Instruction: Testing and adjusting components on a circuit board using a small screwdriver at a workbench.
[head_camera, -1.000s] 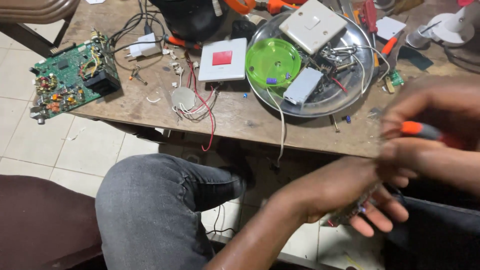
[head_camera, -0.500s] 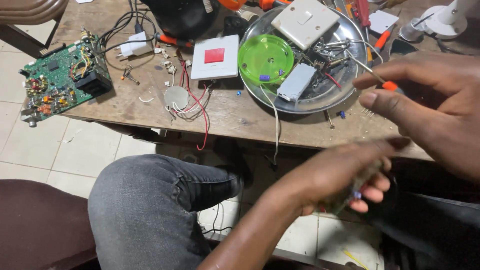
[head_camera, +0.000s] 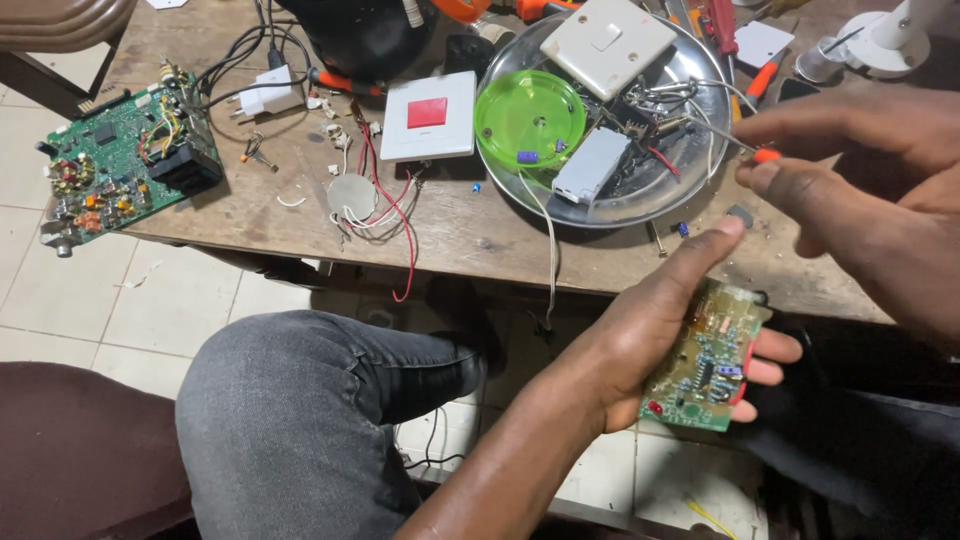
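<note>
the left hand (head_camera: 650, 330) holds one small green circuit board (head_camera: 705, 362) below the front edge of the wooden table (head_camera: 470, 235), over the person's lap. the board's long side runs from the top right, near the table edge, down to the bottom left, and its side with the tiny parts faces up. the fingers curl under it and the thumb (head_camera: 700, 250) points up toward the table, so the grip is closed around the board. the right hand (head_camera: 860, 190) hovers just above the front right part of the table, pinching one thin tool with an orange handle (head_camera: 767, 155); its metal tip points left toward the round metal tray (head_camera: 690, 190). the tray sits at the back of the table, toward the right, and carries one green round lid (head_camera: 530, 118), one white switch plate (head_camera: 607, 42), one small grey box (head_camera: 590, 165) and a tangle of wires. just left of the tray lies one white square switch with a red button (head_camera: 428, 115). one big green circuit board (head_camera: 115, 170) rests at the left edge, partly hanging over the corner. red and white loose wires (head_camera: 385, 205) lie in the middle and hang over the front edge. the table is brown, scratched wood. the floor (head_camera: 80, 290) has pale tiles. one knee in grey jeans (head_camera: 300, 410) shows below.
</note>
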